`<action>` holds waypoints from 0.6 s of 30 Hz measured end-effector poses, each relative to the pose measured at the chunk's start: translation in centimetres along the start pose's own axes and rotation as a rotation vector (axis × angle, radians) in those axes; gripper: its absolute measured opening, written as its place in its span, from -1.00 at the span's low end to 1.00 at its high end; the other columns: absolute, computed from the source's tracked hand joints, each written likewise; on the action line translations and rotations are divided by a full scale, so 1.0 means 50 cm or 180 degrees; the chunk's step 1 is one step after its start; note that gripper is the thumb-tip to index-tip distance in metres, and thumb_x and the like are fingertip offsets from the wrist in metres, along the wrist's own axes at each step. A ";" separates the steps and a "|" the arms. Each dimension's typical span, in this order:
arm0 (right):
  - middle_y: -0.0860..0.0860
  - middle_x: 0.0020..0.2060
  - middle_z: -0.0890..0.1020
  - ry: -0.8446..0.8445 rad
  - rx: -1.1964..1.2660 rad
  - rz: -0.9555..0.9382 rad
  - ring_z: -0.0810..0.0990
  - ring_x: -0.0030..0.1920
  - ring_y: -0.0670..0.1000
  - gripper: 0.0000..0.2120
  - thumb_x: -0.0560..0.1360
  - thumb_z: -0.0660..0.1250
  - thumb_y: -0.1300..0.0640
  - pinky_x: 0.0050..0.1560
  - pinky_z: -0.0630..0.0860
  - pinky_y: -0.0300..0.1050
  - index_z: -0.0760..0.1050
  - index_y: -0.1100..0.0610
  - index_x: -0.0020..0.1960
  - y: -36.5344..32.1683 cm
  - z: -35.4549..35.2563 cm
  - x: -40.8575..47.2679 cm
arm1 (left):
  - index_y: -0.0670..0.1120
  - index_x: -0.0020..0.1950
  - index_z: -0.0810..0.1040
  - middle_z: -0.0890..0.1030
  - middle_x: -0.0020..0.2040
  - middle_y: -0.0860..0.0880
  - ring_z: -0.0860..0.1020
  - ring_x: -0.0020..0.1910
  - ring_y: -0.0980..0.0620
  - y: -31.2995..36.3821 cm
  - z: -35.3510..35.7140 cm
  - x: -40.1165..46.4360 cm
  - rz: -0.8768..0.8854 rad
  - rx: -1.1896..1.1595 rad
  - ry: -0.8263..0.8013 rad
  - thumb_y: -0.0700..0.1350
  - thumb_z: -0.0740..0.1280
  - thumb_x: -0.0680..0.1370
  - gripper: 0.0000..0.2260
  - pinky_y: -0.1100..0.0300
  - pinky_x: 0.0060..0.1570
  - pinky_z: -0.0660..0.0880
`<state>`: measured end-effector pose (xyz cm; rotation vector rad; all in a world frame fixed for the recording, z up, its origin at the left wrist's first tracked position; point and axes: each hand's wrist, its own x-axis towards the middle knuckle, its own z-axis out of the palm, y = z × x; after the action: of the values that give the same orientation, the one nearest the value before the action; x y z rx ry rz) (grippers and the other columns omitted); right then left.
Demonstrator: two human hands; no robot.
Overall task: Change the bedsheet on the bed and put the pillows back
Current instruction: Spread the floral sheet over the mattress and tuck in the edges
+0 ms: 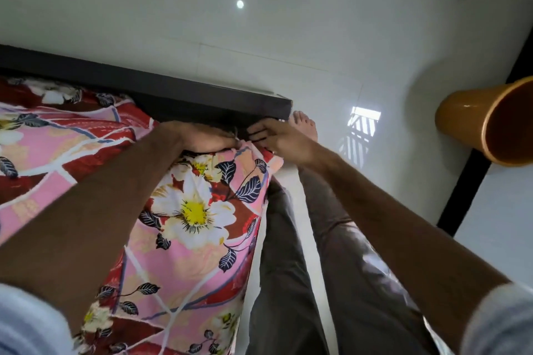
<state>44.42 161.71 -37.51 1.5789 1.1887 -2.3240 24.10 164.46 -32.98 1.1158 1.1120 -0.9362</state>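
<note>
A glossy white tiled floor (288, 23) mirrors a round lamp spot (240, 4) and a window's bars (360, 130). An orange bucket (487, 121) stands at the right.

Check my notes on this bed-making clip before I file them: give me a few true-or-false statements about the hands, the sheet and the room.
1. Both hands, left hand and right hand, are at the bed corner. True.
2. The bedsheet is plain white. False: it has a floral print in pink and red.
3. An orange bin is at the right. True.
4. The person wears shoes. False: a bare foot shows.
5. The bed frame is dark. True.
</note>
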 end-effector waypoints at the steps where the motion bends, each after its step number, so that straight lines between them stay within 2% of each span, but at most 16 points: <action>1: 0.01 0.03 0.61 -0.0055 -0.0184 -0.0014 0.60 0.00 -0.10 -0.65 0.48 0.22 0.43 0.02 0.54 -0.31 0.49 0.27 0.24 0.014 -0.023 -0.035 | 0.16 0.55 0.36 0.40 0.53 0.00 0.37 0.49 -0.08 0.004 0.002 0.001 -0.0033 0.0133 -0.0051 0.35 -0.03 0.66 -0.45 0.03 0.46 0.18; 3: -0.01 0.09 0.60 -0.0274 -0.0965 -0.0083 0.59 0.07 -0.05 -0.55 0.48 0.29 0.41 0.15 0.53 -0.17 0.44 0.18 0.35 0.032 -0.050 -0.079 | 0.09 0.41 0.54 0.56 0.38 -0.01 0.50 0.35 -0.04 0.009 0.004 0.002 -0.0075 0.0211 -0.0129 0.36 -0.06 0.65 -0.41 0.07 0.38 0.27; 5: -0.06 0.13 0.60 -0.0619 -0.1789 0.0082 0.59 0.09 -0.03 -0.43 0.44 0.44 0.21 0.17 0.53 -0.07 0.38 0.07 0.41 0.057 -0.038 -0.087 | 0.05 0.12 0.68 0.70 0.09 0.03 0.61 0.06 0.07 0.010 0.004 0.004 -0.0058 0.0143 -0.0169 0.36 -0.05 0.65 -0.41 0.12 0.25 0.39; 6: -0.09 0.10 0.62 -0.0672 -0.2148 0.0086 0.59 0.04 -0.07 -0.44 0.41 0.49 0.10 0.15 0.53 -0.08 0.42 0.05 0.37 0.052 -0.023 -0.087 | 0.04 0.02 0.68 0.71 -0.01 0.05 0.63 -0.02 0.10 0.010 0.004 0.004 -0.0047 0.0136 -0.0157 0.35 -0.03 0.66 -0.42 0.15 0.16 0.43; 8: -0.11 -0.15 0.70 -0.0504 -0.2509 0.0014 0.63 -0.19 -0.13 -0.66 0.38 0.47 -0.05 0.05 0.60 -0.07 0.59 0.07 0.10 0.046 0.001 -0.062 | 0.00 -0.02 0.69 0.72 -0.07 0.03 0.64 -0.08 0.10 0.006 0.006 0.007 -0.0059 0.0097 -0.0092 0.31 0.00 0.67 -0.43 0.23 -0.07 0.41; 10: -0.06 -0.41 0.67 -0.0211 -0.2711 0.0085 0.60 -0.38 -0.14 -0.78 0.39 0.42 -0.05 -0.12 0.62 -0.08 0.56 0.12 -0.21 0.026 0.018 -0.037 | -0.03 -0.02 0.69 0.72 -0.12 0.01 0.65 -0.14 0.11 0.005 0.011 0.011 -0.0084 0.0080 -0.0034 0.28 0.02 0.69 -0.45 0.27 -0.20 0.38; 11: -0.06 -0.46 0.64 -0.0102 -0.2783 0.0090 0.58 -0.42 -0.13 -0.78 0.42 0.41 0.00 -0.20 0.57 -0.13 0.50 0.12 -0.29 0.024 0.023 -0.020 | -0.03 -0.04 0.68 0.72 -0.16 0.02 0.65 -0.17 0.12 0.006 0.013 0.012 -0.0095 0.0063 -0.0001 0.26 0.03 0.69 -0.46 0.27 -0.22 0.38; 13: -0.04 -0.46 0.61 -0.0232 -0.2492 0.0354 0.61 -0.43 -0.05 -0.76 0.50 0.39 0.13 -0.33 0.48 -0.20 0.46 0.13 -0.32 0.001 0.032 -0.009 | -0.02 -0.09 0.68 0.72 -0.23 0.05 0.66 -0.21 0.12 0.004 0.016 0.018 -0.0080 -0.0009 0.0049 0.25 0.04 0.70 -0.47 0.26 -0.21 0.39; 15: 0.05 -0.39 0.65 -0.0506 -0.1931 0.0812 0.66 -0.43 -0.01 -0.84 0.53 0.39 0.26 -0.47 0.50 -0.23 0.53 0.23 -0.23 -0.012 0.028 -0.001 | -0.02 -0.13 0.69 0.72 -0.28 0.06 0.67 -0.24 0.11 -0.002 0.019 0.024 -0.0058 -0.0075 0.0059 0.24 0.05 0.70 -0.46 0.23 -0.18 0.42; 16: 0.11 -0.31 0.68 -0.0653 -0.1525 0.1003 0.68 -0.42 -0.01 -0.93 0.53 0.40 0.31 -0.46 0.56 -0.24 0.57 0.30 -0.12 -0.041 0.026 -0.026 | -0.03 -0.14 0.70 0.72 -0.29 0.07 0.67 -0.25 0.10 -0.004 0.021 0.027 -0.0049 -0.0125 0.0070 0.24 0.05 0.70 -0.45 0.21 -0.16 0.42; 18: 0.21 -0.12 0.72 -0.0879 -0.1136 0.1157 0.73 -0.27 0.06 -0.89 0.51 0.43 0.33 -0.28 0.68 -0.11 0.61 0.33 0.03 0.018 0.015 0.062 | -0.02 -0.14 0.71 0.73 -0.27 0.05 0.67 -0.22 0.08 -0.008 0.025 0.033 -0.0062 -0.0161 0.0116 0.26 0.05 0.69 -0.44 0.21 -0.16 0.43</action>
<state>42.84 161.64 -40.43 1.1899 1.0707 -1.8969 24.30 163.10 -34.57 1.0862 1.1717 -0.9012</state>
